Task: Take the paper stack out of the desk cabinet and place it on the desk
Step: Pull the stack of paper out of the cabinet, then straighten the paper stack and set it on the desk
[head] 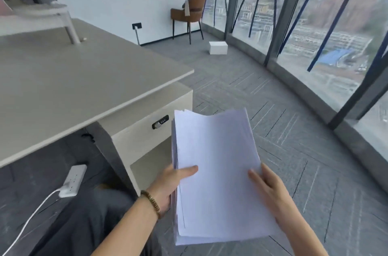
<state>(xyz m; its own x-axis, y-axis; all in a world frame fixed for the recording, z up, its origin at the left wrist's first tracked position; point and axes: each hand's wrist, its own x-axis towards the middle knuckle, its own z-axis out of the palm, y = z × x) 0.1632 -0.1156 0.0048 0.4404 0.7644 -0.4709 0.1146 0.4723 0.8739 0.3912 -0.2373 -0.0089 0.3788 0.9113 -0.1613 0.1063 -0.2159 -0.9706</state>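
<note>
Left hand (168, 184) and right hand (270, 192) are gripping a floppy, loosely aligned paper stack (216, 171) by its sides, likely needing support underneath.

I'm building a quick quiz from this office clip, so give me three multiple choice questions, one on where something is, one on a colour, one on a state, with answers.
1. Where is the thick white paper stack?
A. flat on the grey desk top
B. held in both hands beside the desk cabinet
C. on the brown chair

2. What colour is the small box on the carpet near the window?
A. white
B. black
C. red

3. What state is the grey desk top near its corner in?
A. piled with folders
B. bare
C. covered by a cloth

Answers: B, the left hand and right hand grip its edges above the floor; A, it reads white against grey carpet; B, nothing lies there.
</note>
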